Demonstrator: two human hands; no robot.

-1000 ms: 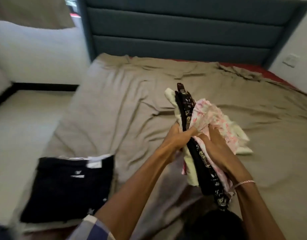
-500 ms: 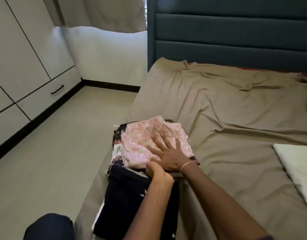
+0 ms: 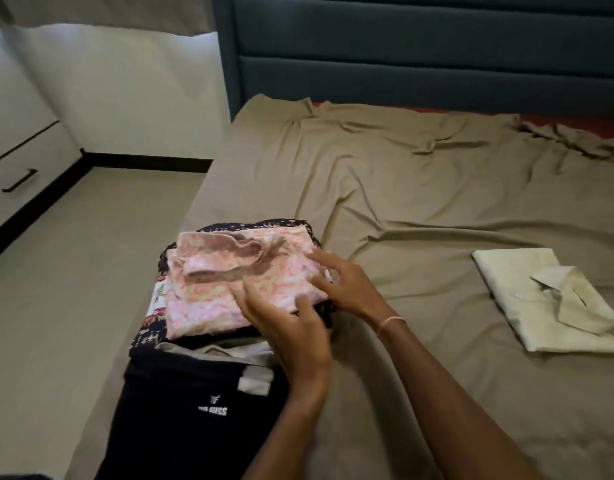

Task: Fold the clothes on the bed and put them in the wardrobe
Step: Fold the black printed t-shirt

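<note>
Left of both hands, a pink floral garment (image 3: 229, 282) lies folded atop a dark patterned one (image 3: 149, 336); nearer the person sits a black folded garment (image 3: 181, 420). The left hand (image 3: 288, 327), fingers loosely spread, touches the pink cloth's edge, gripping nothing. The right hand (image 3: 347, 285) hovers open just beside it. Well right of the hands lies a folded pale shirt (image 3: 527, 289) on the bed (image 3: 419, 188).

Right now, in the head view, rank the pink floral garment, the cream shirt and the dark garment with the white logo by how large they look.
1. Dark garment with the white logo, though it lies nearest the camera, which inflates it.
2 and 3. Pink floral garment and cream shirt look about alike; I would not rank them.
</note>
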